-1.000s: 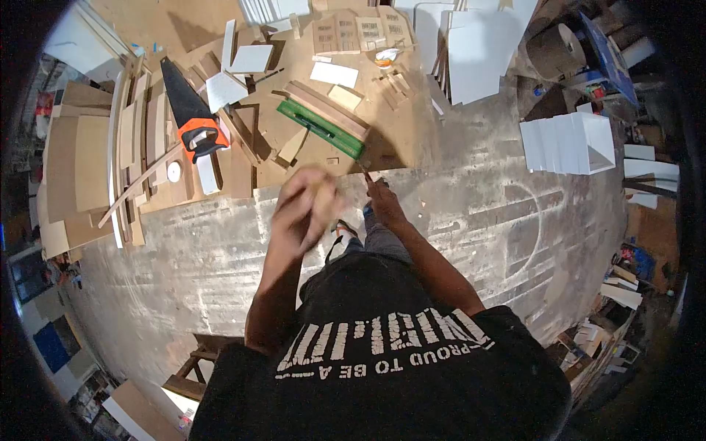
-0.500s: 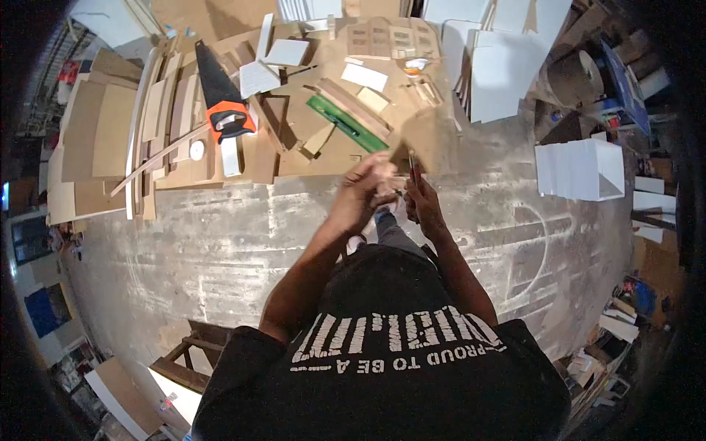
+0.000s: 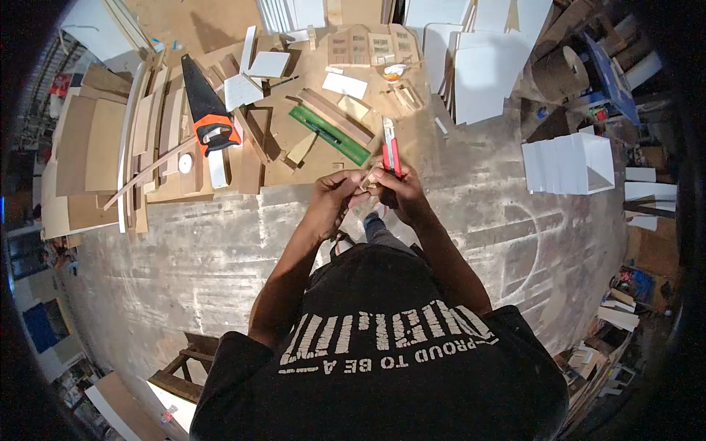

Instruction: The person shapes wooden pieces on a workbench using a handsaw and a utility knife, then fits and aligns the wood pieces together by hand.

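My right hand (image 3: 401, 192) grips a red utility knife (image 3: 389, 150) that points up and away from me. My left hand (image 3: 332, 200) pinches a small pale piece of wood (image 3: 369, 181) held between both hands. The two hands meet in front of my chest, above the dusty floor and just short of the brown board (image 3: 294, 103) covered with cut parts. Which part of the small piece the knife touches is hidden by my fingers.
On the board lie a green ruler (image 3: 329, 134), a saw with an orange and black handle (image 3: 204, 110), wooden strips and white sheets (image 3: 243, 90). White panels (image 3: 482, 62) lean at the back right, a white stack (image 3: 570, 162) stands right, a wooden stool (image 3: 193, 364) lower left.
My left hand came down from a blurred raised position and joined the right one. The knife swung up so its red body now shows above my right hand.
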Available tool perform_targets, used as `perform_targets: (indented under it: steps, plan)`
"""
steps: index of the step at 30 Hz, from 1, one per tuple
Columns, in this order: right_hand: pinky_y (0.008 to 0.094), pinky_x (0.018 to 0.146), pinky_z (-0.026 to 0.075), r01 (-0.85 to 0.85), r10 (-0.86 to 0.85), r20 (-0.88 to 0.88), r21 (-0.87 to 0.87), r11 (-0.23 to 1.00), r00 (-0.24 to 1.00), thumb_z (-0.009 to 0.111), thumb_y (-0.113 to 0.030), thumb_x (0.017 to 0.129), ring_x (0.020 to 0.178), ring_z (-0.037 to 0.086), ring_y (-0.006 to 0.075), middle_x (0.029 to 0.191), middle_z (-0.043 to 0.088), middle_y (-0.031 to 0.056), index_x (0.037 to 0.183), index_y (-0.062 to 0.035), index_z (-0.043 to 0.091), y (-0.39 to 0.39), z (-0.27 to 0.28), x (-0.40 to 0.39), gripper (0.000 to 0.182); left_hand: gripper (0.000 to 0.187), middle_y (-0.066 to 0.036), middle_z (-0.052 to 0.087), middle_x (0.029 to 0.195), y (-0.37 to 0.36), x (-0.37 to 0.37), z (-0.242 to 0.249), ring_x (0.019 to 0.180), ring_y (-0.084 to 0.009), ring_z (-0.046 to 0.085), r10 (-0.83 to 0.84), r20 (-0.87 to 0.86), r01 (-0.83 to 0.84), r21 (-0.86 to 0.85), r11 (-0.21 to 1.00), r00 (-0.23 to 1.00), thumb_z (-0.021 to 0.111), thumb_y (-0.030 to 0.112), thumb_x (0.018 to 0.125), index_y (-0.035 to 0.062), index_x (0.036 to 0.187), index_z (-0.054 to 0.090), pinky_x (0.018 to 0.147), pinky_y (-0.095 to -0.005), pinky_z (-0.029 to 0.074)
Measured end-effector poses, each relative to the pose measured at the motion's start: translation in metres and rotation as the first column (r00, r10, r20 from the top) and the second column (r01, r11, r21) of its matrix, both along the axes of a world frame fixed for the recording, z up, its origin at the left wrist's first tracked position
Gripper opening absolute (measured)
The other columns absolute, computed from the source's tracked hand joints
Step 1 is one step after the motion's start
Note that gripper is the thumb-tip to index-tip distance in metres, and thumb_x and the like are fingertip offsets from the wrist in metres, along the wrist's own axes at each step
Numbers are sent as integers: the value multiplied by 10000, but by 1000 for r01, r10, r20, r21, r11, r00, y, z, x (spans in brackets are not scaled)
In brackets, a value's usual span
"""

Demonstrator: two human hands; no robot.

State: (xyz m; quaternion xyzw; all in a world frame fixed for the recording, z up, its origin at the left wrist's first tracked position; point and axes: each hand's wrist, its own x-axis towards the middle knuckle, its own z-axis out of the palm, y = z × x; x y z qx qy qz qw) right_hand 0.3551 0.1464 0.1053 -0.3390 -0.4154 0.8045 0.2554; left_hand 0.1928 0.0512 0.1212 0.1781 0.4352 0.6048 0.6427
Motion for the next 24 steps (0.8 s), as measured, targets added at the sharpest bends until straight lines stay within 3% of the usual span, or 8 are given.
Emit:
perform_targets:
  steps: [2, 9, 13, 18, 21, 22, 23, 24]
  plan:
    - [206, 460, 306, -33, 31, -22, -89, 996, 999, 690, -192, 891, 543, 424, 27, 694, 526, -69, 1058, -75, 610, 0, 12, 5, 220, 225, -111, 712, 1048, -5, 7, 17, 909, -162, 685, 24, -248, 8, 126, 992, 968, 672, 81, 926, -34, 1119, 664, 830, -289, 555]
    - [202, 443, 299, 70, -71, -71, -25, 997, 995, 675, -201, 897, 520, 412, 29, 691, 523, -59, 1069, -75, 588, -12, 3, -2, 231, 177, -96, 715, 986, -16, 35, 7, 885, -139, 671, 266, -516, -262, 81, 962, 814, 684, 2, 897, -51, 1065, 687, 802, -277, 547]
    - [207, 440, 309, 56, -57, -60, -29, 998, 997, 675, -217, 902, 516, 416, 31, 684, 520, -57, 1069, -71, 587, -12, 2, 5, 239, 207, -101, 700, 1028, -14, 39, 2, 895, -146, 669, 249, -583, -182, 172, 968, 773, 670, 11, 902, -25, 1105, 684, 784, -290, 556]
    - [223, 426, 321, 26, -21, 48, -90, 996, 999, 656, -220, 925, 497, 414, 29, 660, 512, -50, 1050, -74, 594, -9, -34, 14, 202, 247, -151, 694, 1048, -7, 30, -24, 892, -204, 685, 162, -648, -88, 146, 985, 744, 647, 13, 888, 19, 1133, 684, 768, -317, 567]
    - [241, 433, 349, 107, -86, 209, -96, 990, 974, 625, -214, 945, 496, 435, 55, 650, 521, -27, 1030, -80, 600, -8, -55, 18, 161, 259, -181, 677, 1076, 9, 19, -59, 866, -263, 691, 170, -871, -17, 182, 983, 461, 640, -3, 866, 1, 1122, 676, 760, -334, 563]
    - [256, 445, 373, 145, -113, 277, -97, 985, 954, 604, -211, 955, 506, 461, 86, 651, 535, -6, 1029, -80, 602, -7, -57, 21, 151, 268, -199, 682, 1016, 18, 19, -69, 858, -320, 687, 158, -819, -35, 167, 985, 552, 648, -15, 833, -1, 1098, 684, 756, -349, 554]
    - [271, 458, 397, 183, -140, 347, -96, 978, 928, 583, -209, 965, 516, 488, 118, 653, 548, 16, 1028, -79, 604, -6, -60, 26, 145, 255, -200, 685, 993, 27, 18, -83, 849, -324, 685, 176, -850, -11, 197, 980, 497, 647, -13, 831, -1, 1083, 688, 745, -355, 551]
    - [301, 499, 425, 109, -180, 387, 198, 974, 904, 557, -224, 974, 559, 522, 165, 695, 575, 43, 1041, -75, 605, -7, -82, 32, 170, 243, -201, 687, 971, 36, 16, -100, 840, -327, 683, 196, -875, 15, 226, 974, 442, 646, -10, 829, -1, 1067, 692, 734, -362, 547]
